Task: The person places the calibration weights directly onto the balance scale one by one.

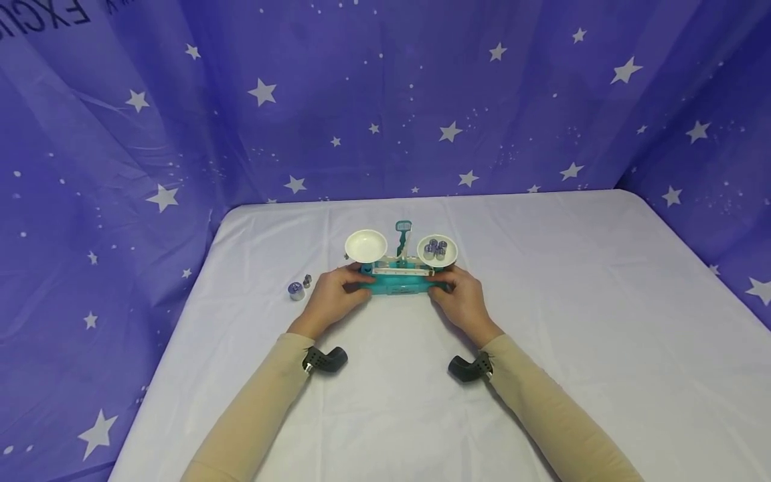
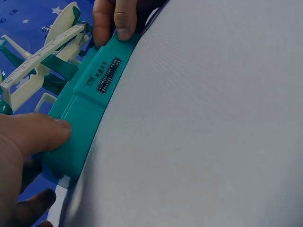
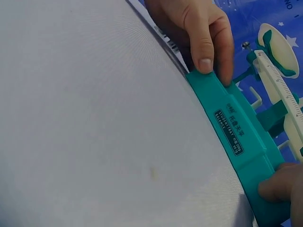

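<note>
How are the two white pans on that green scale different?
The left pan is empty, but the right pan holds small metal weights. The left pan is nearer the left hand, the right pan nearer the right hand. Both pans are round, white and part of the same green scale.
</note>
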The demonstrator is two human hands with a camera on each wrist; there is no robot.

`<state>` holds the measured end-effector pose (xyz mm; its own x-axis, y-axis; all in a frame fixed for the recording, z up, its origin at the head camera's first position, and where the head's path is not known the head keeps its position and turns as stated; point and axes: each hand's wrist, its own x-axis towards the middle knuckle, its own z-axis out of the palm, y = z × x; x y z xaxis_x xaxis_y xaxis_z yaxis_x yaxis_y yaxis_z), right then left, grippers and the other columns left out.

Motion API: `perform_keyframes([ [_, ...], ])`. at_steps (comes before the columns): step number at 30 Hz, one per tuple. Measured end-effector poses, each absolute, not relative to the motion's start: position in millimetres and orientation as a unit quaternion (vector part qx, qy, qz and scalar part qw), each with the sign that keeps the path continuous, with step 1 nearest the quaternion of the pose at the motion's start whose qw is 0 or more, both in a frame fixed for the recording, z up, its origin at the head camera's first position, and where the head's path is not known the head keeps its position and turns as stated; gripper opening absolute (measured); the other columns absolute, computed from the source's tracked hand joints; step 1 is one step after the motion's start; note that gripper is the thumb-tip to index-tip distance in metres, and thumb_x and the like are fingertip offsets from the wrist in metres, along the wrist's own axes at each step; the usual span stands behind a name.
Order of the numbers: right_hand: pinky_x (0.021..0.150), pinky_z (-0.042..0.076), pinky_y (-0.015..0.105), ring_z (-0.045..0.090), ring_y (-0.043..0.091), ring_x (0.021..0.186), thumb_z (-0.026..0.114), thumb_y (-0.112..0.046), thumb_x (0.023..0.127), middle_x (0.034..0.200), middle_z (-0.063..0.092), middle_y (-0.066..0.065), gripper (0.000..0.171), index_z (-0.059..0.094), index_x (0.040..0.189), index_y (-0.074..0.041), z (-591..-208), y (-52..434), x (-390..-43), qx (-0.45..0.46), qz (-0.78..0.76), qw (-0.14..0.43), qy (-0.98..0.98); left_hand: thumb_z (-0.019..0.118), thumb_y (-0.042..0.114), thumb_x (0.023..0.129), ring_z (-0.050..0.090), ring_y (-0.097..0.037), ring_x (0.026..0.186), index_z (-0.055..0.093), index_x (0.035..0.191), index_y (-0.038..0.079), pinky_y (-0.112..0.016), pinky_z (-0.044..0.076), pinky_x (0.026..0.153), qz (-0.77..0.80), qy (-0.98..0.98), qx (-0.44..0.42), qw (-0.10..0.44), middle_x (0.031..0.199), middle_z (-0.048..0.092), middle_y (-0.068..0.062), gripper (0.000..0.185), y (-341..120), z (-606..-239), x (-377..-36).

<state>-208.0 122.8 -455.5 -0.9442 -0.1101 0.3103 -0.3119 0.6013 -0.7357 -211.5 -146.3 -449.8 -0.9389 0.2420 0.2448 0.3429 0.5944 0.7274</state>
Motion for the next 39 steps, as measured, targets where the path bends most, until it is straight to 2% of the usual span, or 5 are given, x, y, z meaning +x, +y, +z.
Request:
perform_keyframes([
  [10,0.115,0.045,0.053,0.054,0.043,0.137,0.074,0.000,0.081,0.139,0.063,0.022,0.020,0.079,0.101,-0.001,-456.8,123.4,-206.0,0.109,0.442,0.108,-0.884,0.078,0.016,0.085,0.054,-0.042,0.138,0.078,0.111,0.010,-0.059,0.041,0.117,-0.381,-0.906,-0.183,0.028,0.146,0.060,-0.018,0.027,-172.9,-420.0,-190.9],
  [16,0.116,0.044,0.052,0.054,0.043,0.137,0.074,0.000,0.081,0.140,0.063,0.021,0.020,0.079,0.101,-0.002,-459.9,122.5,-204.9,0.101,0.447,0.100,-0.883,0.076,0.011,0.087,0.062,-0.035,0.131,0.078,0.111,0.007,-0.054,0.054,0.101,-0.410,-0.898,-0.131,0.086,0.135,0.069,-0.014,0.024,-210.5,-410.2,-180.8],
  [25,0.114,0.047,0.051,0.055,0.043,0.137,0.074,0.000,0.081,0.138,0.064,0.022,0.020,0.079,0.100,-0.002,-461.5,119.9,-205.4,0.103,0.454,0.106,-0.878,0.065,0.012,0.096,0.053,-0.041,0.138,0.074,0.119,0.002,-0.061,0.043,0.114,-0.417,-0.905,-0.048,0.066,0.139,0.065,-0.018,0.026,-266.0,-418.4,-185.9],
  [34,0.111,0.050,0.051,0.057,0.042,0.134,0.073,0.000,0.081,0.135,0.067,0.021,0.019,0.079,0.099,-0.001,-460.0,120.5,-205.1,0.118,0.456,0.113,-0.875,0.069,0.015,0.094,0.057,-0.037,0.136,0.076,0.116,0.003,-0.002,0.036,0.101,-0.433,-0.900,-0.038,0.040,0.138,0.067,-0.015,0.026,-279.5,-435.0,-189.1],
  [39,0.112,0.049,0.050,0.056,0.041,0.136,0.073,0.000,0.082,0.138,0.065,0.021,0.018,0.079,0.099,-0.001,-457.9,123.1,-206.2,0.113,0.458,0.110,-0.875,0.069,0.015,0.094,0.055,-0.036,0.138,0.076,0.117,0.003,-0.007,0.036,0.107,-0.433,-0.900,-0.041,0.031,0.139,0.066,-0.015,0.026,-277.2,-432.3,-191.1],
])
